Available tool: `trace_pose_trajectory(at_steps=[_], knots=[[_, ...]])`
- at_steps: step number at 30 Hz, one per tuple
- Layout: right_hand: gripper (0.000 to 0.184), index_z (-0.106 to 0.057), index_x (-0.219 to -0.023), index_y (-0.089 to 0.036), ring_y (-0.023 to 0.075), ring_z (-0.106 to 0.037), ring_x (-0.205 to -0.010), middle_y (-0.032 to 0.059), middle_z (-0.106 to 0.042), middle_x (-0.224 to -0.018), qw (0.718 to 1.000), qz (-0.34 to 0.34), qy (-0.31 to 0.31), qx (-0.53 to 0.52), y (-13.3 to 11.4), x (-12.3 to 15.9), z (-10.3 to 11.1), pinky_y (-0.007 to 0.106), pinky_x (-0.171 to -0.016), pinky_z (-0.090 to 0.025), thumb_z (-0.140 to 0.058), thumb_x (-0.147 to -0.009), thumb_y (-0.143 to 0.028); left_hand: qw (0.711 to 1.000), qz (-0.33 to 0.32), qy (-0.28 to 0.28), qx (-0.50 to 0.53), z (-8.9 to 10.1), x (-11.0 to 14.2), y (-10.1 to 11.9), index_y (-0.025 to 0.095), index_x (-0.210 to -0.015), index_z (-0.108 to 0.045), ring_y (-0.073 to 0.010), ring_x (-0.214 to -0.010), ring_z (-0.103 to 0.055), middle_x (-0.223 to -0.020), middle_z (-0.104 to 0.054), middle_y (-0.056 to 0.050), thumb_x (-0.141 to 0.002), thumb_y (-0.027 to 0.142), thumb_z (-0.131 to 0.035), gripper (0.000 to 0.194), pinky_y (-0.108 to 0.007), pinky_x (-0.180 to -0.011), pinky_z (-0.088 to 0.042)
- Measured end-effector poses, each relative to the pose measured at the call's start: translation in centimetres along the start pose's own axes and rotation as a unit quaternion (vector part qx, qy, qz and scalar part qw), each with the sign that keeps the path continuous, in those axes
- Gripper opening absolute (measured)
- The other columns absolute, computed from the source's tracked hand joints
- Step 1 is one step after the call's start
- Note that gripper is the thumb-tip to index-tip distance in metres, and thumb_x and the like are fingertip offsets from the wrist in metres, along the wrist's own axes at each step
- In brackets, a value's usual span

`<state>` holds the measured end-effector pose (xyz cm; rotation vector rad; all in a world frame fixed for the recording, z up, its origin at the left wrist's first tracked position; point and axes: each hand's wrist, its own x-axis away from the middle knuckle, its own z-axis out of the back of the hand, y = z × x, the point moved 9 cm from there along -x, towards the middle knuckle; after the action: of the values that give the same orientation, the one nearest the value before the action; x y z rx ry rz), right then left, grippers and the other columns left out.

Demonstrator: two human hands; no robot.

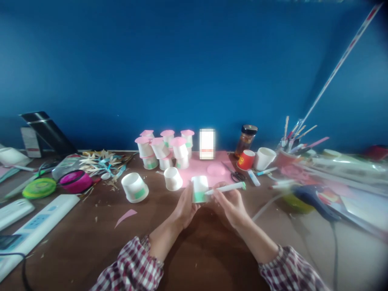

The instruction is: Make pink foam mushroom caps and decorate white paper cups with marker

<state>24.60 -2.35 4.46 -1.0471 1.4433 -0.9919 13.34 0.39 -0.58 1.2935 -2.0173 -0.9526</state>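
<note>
My left hand (186,206) is closed around a white paper cup (200,183) that has a green patch near its lower end. In my right hand (230,204) is a marker pen (227,187) with a green end, its tip touching or very near the green patch. Left of the held cup stand two more upturned or tilted cups, a plain white cup (173,179) and a white cup with a green patch (135,187). Behind them, several paper cups with pink paper tops (163,148) are stacked in pairs. A pink paper sheet (223,159) lies beyond my hands.
Scissors (237,175), a red paper cup (245,160), a white cup (264,158) and a dark-lidded jar (246,139) stand or lie at right. A power strip (39,230), magenta tape roll (75,180) and wood shavings (104,163) are at left. A pink scrap (126,216) lies nearby.
</note>
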Motion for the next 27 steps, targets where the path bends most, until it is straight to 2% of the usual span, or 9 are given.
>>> trace_pose_trajectory(at_steps=[4, 8, 12, 14, 17, 20, 27], knots=[[0.019, -0.058, -0.078, -0.016, 0.008, -0.046, -0.051, -0.0018, -0.054, -0.06, 0.999, 0.014, -0.03, 0.004, -0.35, 0.08, -0.57, 0.021, -0.049, -0.037, -0.063, -0.08, -0.034, 1.0, 0.003, 0.014, 0.004, 0.26, -0.03, -0.08, 0.014, -0.097, -0.061, -0.0229, -0.083, -0.061, -0.087, -0.067, -0.01, -0.082, 0.062, -0.044, 0.053, -0.032, -0.07, -0.045], [0.017, -0.058, -0.08, -0.017, 0.0083, -0.047, -0.053, -0.0016, -0.055, -0.061, 1.0, 0.021, -0.015, 0.007, -0.6, 0.07, -0.29, 0.021, -0.051, -0.039, -0.063, -0.081, -0.033, 1.0, -0.001, 0.009, 0.007, 0.19, -0.07, -0.07, 0.014, -0.095, -0.062, -0.0219, -0.081, -0.06, -0.088, -0.067, -0.011, -0.082, 0.06, -0.045, 0.05, -0.031, -0.07, -0.045], [0.016, -0.058, -0.078, -0.017, 0.0078, -0.047, -0.052, -0.002, -0.054, -0.06, 0.999, 0.017, -0.038, 0.005, -0.56, 0.01, -0.74, 0.02, -0.051, -0.039, -0.063, -0.081, -0.032, 1.0, 0.0, 0.02, 0.014, 0.33, -0.07, -0.09, 0.014, -0.098, -0.061, -0.0233, -0.082, -0.06, -0.086, -0.067, -0.011, -0.081, 0.062, -0.045, 0.054, -0.033, -0.071, -0.045], [0.016, -0.058, -0.079, -0.017, 0.0083, -0.048, -0.054, -0.0018, -0.055, -0.061, 0.999, 0.02, -0.029, 0.004, -0.56, -0.03, -0.57, 0.02, -0.052, -0.039, -0.063, -0.081, -0.031, 1.0, 0.001, 0.008, 0.006, 0.1, -0.06, -0.08, 0.013, -0.095, -0.061, -0.0227, -0.082, -0.06, -0.085, -0.066, -0.011, -0.082, 0.061, -0.045, 0.053, -0.033, -0.071, -0.045], [0.016, -0.057, -0.08, -0.017, 0.0081, -0.045, -0.053, -0.0027, -0.052, -0.059, 1.0, 0.014, -0.027, -0.002, -0.35, 0.03, -0.42, 0.02, -0.05, -0.037, -0.063, -0.081, -0.032, 1.0, 0.0, 0.0, -0.001, 0.03, -0.07, -0.04, 0.013, -0.094, -0.061, -0.0217, -0.082, -0.06, -0.087, -0.066, -0.011, -0.082, 0.06, -0.044, 0.051, -0.032, -0.072, -0.046], [0.016, -0.057, -0.077, -0.017, 0.0072, -0.041, -0.051, -0.0038, -0.049, -0.057, 0.999, 0.007, -0.045, -0.001, -0.19, 0.13, -0.63, 0.02, -0.048, -0.033, -0.063, -0.08, -0.031, 1.0, -0.003, 0.023, 0.004, 0.61, -0.11, -0.05, 0.014, -0.095, -0.06, -0.0216, -0.081, -0.06, -0.087, -0.065, -0.01, -0.081, 0.061, -0.046, 0.051, -0.033, -0.072, -0.046], [0.015, -0.058, -0.079, -0.017, 0.0072, -0.042, -0.051, -0.0031, -0.051, -0.059, 0.999, 0.02, -0.041, 0.01, -0.28, 0.08, -0.51, 0.02, -0.049, -0.034, -0.062, -0.081, -0.031, 1.0, 0.005, 0.027, 0.007, 0.67, -0.14, -0.21, 0.015, -0.096, -0.06, -0.0203, -0.08, -0.06, -0.085, -0.065, -0.008, -0.08, 0.063, -0.045, 0.052, -0.032, -0.072, -0.045]])
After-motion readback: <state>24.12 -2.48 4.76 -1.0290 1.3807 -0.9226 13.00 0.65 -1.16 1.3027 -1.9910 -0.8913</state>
